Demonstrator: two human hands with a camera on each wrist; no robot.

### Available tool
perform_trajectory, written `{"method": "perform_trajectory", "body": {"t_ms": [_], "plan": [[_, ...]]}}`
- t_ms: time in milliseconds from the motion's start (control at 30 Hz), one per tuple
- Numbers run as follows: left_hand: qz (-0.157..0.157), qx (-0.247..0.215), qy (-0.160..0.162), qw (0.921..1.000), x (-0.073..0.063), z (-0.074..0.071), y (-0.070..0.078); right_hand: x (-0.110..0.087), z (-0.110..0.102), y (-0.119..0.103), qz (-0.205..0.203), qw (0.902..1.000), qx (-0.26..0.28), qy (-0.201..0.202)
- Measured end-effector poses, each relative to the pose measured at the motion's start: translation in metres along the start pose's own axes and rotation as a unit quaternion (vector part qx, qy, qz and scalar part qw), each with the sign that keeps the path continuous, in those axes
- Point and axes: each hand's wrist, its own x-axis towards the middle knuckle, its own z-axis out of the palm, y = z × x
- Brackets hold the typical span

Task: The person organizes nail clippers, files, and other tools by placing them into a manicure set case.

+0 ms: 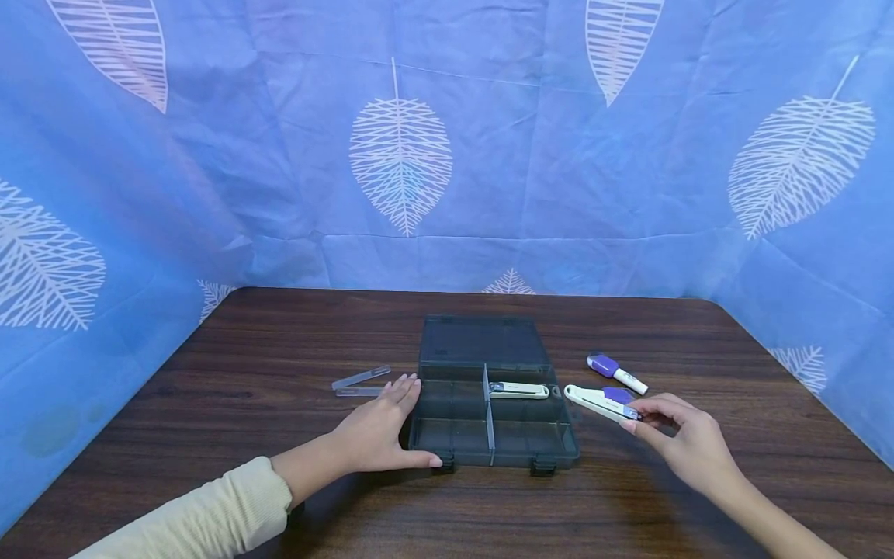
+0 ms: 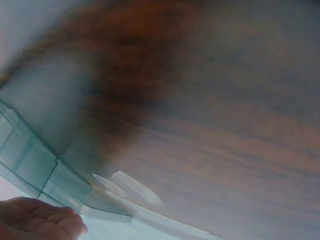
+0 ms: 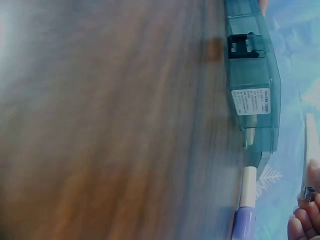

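A dark translucent compartment box (image 1: 454, 458) stands with its lid (image 1: 482, 341) raised at the back. My left hand (image 1: 377, 431) rests against its left side, fingers extended, thumb at the front edge. A white nail clipper (image 1: 520, 390) lies in the back right compartment, right of an upright divider (image 1: 488, 411). Beyond the box's right wall, my right hand (image 1: 687, 439) pinches another white nail clipper (image 1: 601, 402) by its metal end, the other end pointing toward the box. In the right wrist view, fingers (image 3: 300, 225) grip this held clipper (image 3: 311, 145).
Right of the box lies a purple bottle with a white cap (image 1: 615, 371). A second purple item (image 1: 618, 394) is partly hidden behind the held clipper. Two clear plastic strips (image 1: 361, 377) lie left of the box. Blue leaf-patterned cloth (image 1: 489, 194) hangs behind the wooden table (image 1: 307, 334).
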Motion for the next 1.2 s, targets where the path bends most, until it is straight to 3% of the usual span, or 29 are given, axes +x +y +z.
{"method": "perform_trajectory", "body": {"t_ms": [733,1200], "plan": [[-0.002,0.005,-0.002,1.0000,0.002,-0.001,0.002,0.040,0.043,-0.021,-0.048,0.9943,0.048,-0.082],[-0.009,0.008,-0.004,0.9999,0.001,0.002,0.004,0.055,0.060,-0.026,-0.097,0.9819,0.004,-0.162]]}}
